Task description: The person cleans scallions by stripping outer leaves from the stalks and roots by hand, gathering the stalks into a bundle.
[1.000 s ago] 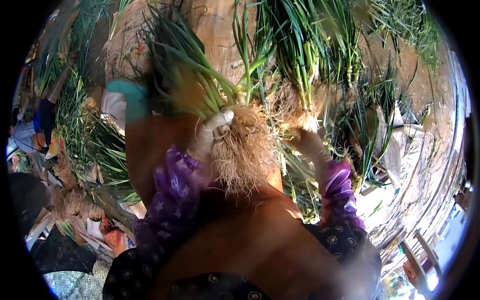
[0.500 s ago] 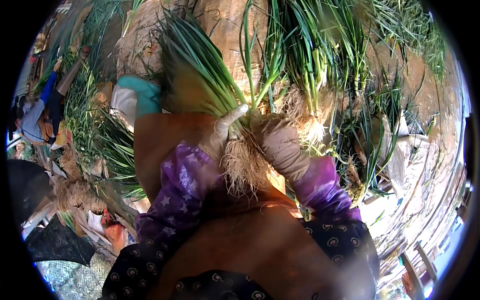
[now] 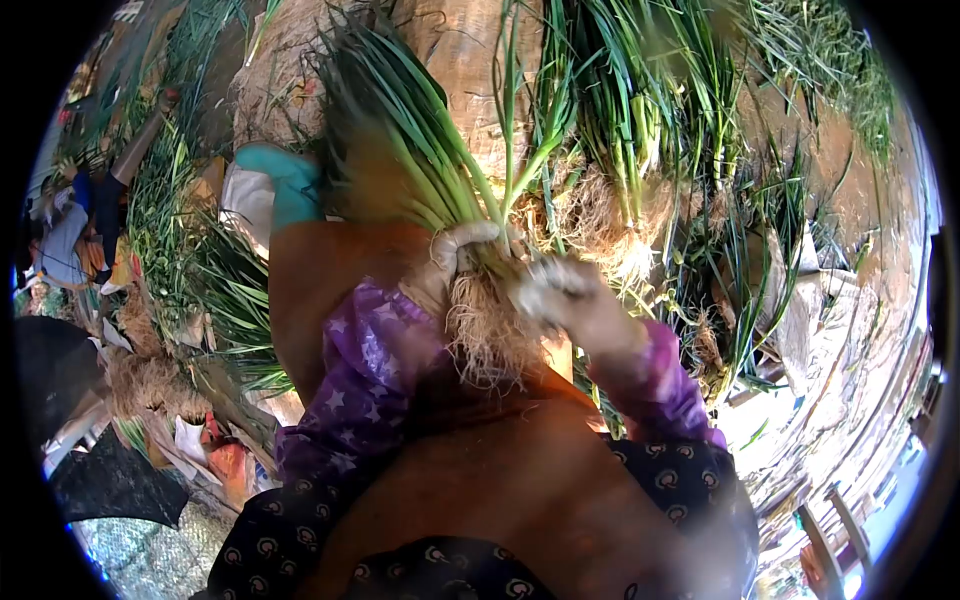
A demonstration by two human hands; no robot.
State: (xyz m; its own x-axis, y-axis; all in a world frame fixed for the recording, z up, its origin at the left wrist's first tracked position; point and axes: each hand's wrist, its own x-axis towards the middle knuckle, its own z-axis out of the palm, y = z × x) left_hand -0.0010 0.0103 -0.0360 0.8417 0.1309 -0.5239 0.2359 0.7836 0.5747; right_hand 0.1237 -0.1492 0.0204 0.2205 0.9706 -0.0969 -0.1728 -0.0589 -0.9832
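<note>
My left hand [image 3: 445, 262], in a pale glove, is closed round a bunch of spring onions [image 3: 440, 175] just above the roots. The green leaves point up and away, and the tangled brown roots [image 3: 485, 335] hang over my lap. At the right side of the stem bases is my gloved right hand [image 3: 562, 295], somewhat blurred. Its fingers are curled against the stems and the top of the roots; what they pinch is hidden. One stalk [image 3: 530, 172] leans out to the right of the bunch.
More spring onions [image 3: 632, 120] lie ahead to the right, roots toward me. Other bundles [image 3: 240, 310] lie at my left. An orange-brown apron [image 3: 470, 480] covers my lap, with a teal-covered foot [image 3: 285, 180] beyond. Another person [image 3: 70, 235] is at the far left.
My right hand has moved slightly down along the stem bases toward the roots and blurred. My left hand keeps its hold on the bunch, nearly still.
</note>
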